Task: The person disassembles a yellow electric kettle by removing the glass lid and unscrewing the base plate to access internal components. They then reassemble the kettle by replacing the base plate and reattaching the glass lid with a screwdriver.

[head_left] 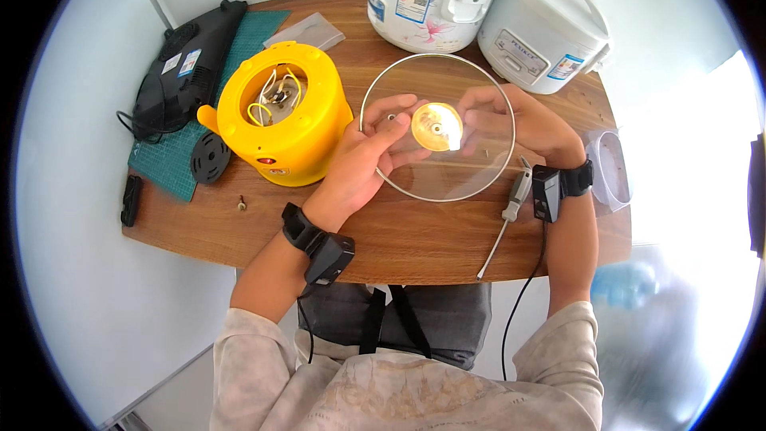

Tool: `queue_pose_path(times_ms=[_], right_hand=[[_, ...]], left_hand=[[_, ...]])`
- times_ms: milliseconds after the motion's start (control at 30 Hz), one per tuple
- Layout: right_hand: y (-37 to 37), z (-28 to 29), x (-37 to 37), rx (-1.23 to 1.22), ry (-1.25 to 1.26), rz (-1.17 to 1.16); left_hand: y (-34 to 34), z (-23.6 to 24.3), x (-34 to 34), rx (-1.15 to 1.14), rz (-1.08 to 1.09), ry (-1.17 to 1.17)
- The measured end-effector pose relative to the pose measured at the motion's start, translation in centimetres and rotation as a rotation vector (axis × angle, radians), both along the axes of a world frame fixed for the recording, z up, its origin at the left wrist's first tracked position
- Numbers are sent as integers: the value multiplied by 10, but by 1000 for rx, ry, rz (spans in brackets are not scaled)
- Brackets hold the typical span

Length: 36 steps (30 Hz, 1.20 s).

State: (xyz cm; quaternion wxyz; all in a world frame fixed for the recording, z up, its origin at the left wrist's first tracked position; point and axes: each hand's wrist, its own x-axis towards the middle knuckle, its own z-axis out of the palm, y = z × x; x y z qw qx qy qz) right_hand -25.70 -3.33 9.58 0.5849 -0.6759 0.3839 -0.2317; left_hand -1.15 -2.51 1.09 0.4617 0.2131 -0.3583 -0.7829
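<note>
The round lid [447, 160] is seen to be of clear, smooth glass, bound by a thin bright metal rim. At its middle a golden, glossy knob [436, 127] is found, shining like polished metal. The tabletop [399, 231] is made of brown wood with a visible grain and a soft sheen. The yellow pot body [307, 140] is of smooth, glossy plastic. The two rice cookers [479, 0] are covered in shiny white plastic. The green cutting mat [171, 164] looks matt.

Pale mottled sleeves, black cabled wrist devices [327, 249].
</note>
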Motion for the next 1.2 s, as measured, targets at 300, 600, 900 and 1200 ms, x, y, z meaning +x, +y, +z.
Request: queue_pose_path(times_ms=[300, 600, 900, 1200], right_hand=[[-2, -3, -1, 33, -21, 12], [-4, -5, -3, 33, -15, 26], [-1, 0, -7, -125, 133, -46], [12, -13, -23, -369, 829, -289]], left_hand=[[0, 0, 0, -16, 7, -15], [0, 1, 0, -17, 10, -25], [-1, 0, 2, -10, 30, -13], [-6, -7, 7, 56, 4, -107]])
